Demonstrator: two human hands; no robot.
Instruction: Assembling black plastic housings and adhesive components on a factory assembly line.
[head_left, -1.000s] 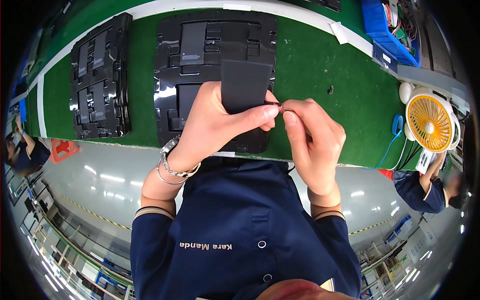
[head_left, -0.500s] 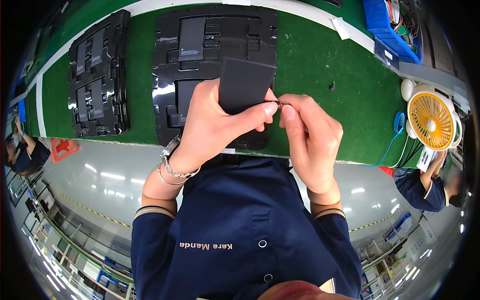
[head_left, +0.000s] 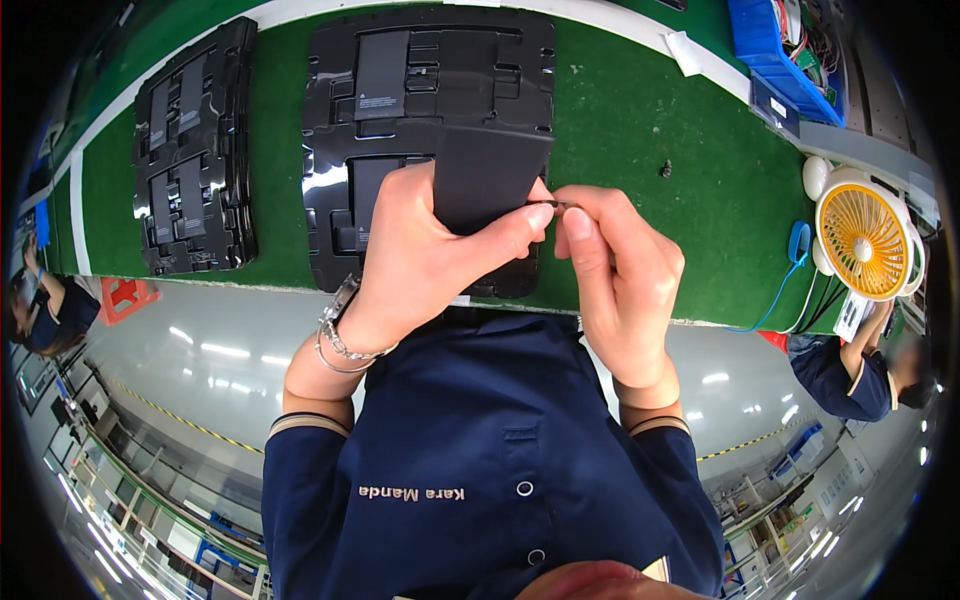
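My left hand (head_left: 425, 245) is closed round a flat black battery pack (head_left: 490, 178), held tilted above the near part of a black plastic tray (head_left: 330, 75). A thin dark connector tab (head_left: 556, 204) juts from the pack's right side. My left thumb and fingertips press on one end of this tab. Thumb and forefinger of my right hand (head_left: 625, 270) pinch its other end, so the two hands almost meet. In the tray's pockets lie more flat battery packs (head_left: 382, 72), dark grey with small print.
On the left stands a stack of similar black trays (head_left: 195, 150). The green bench top (head_left: 620, 120) carries a white fan (head_left: 862, 240) with yellow blades, a blue strap (head_left: 798, 243) and a blue bin (head_left: 775, 45) of wires at the right. Two other people sit at the sides.
The battery pack has tipped slightly, its far edge dropping a little toward me. Both hands keep their grip on the tab almost unmoved.
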